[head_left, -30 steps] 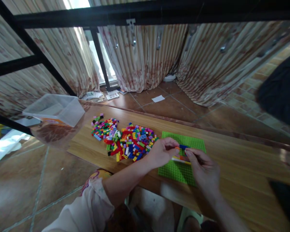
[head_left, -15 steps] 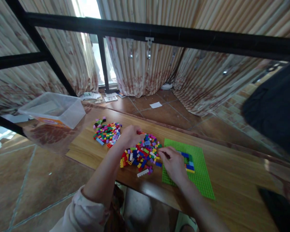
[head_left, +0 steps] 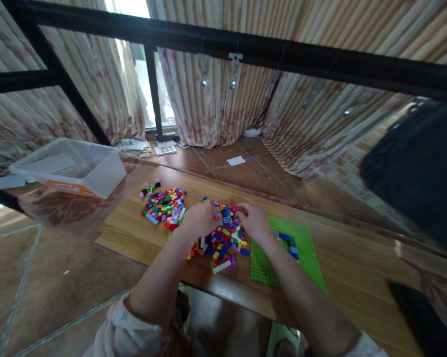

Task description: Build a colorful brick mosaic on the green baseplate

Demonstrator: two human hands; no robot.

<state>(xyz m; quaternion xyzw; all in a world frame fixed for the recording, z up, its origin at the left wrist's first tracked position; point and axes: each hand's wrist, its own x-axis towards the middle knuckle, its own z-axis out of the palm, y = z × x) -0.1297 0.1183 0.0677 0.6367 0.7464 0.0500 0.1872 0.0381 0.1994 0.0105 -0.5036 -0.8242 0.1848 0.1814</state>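
Note:
A heap of small coloured bricks lies on a wooden table. My left hand rests on the heap's left side with its fingers curled down into the bricks. My right hand reaches over the heap's upper right edge, fingers bent and tips hidden. A second, smaller pile of bricks lies to the left. A green baseplate sits to the right of the heap. On the baseplate a low frame of blue, green and yellow bricks stands just beside my right wrist.
A clear plastic tub stands at the table's far left. A loose white brick lies near the front edge. A black metal frame crosses overhead. Curtains and a tiled floor lie beyond. A dark object fills the right.
Both hands have left the baseplate. The left hand went to the brick heap first, then the right hand followed up to the heap's top right.

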